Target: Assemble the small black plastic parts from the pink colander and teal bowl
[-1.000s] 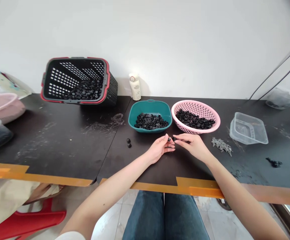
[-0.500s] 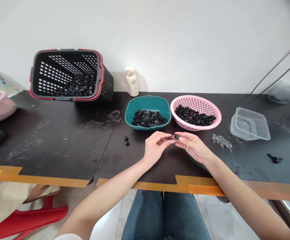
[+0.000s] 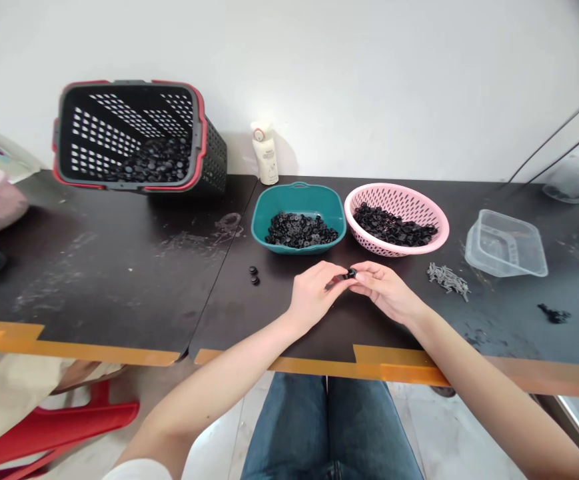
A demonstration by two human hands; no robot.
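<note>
My left hand (image 3: pixel 316 293) and my right hand (image 3: pixel 386 291) meet over the dark table, fingertips pinched together. Between them is a small round black part (image 3: pixel 351 273), held mainly by my right fingers. My left fingertips grip a second small black piece that touches it; its shape is mostly hidden. Beyond my hands stand a teal basin (image 3: pixel 289 199) of small black rings and a pink perforated basket (image 3: pixel 422 205) of black pieces. Two small black round parts (image 3: pixel 254 275) lie to the left of my hands. Grey pins (image 3: pixel 448 279) are heaped to the right.
A grey and red basket (image 3: pixel 214 157) with black round parts stands at the back left. A white bottle (image 3: pixel 267 161) is by the wall. On the right are a clear plastic tub (image 3: pixel 509 247) and a black clump (image 3: pixel 555 315). Orange tape (image 3: pixel 309 367) lines the front edge.
The two black pieces between my fingertips have come closer together, and my hands have drawn slightly nearer each other. The view has shifted a little.
</note>
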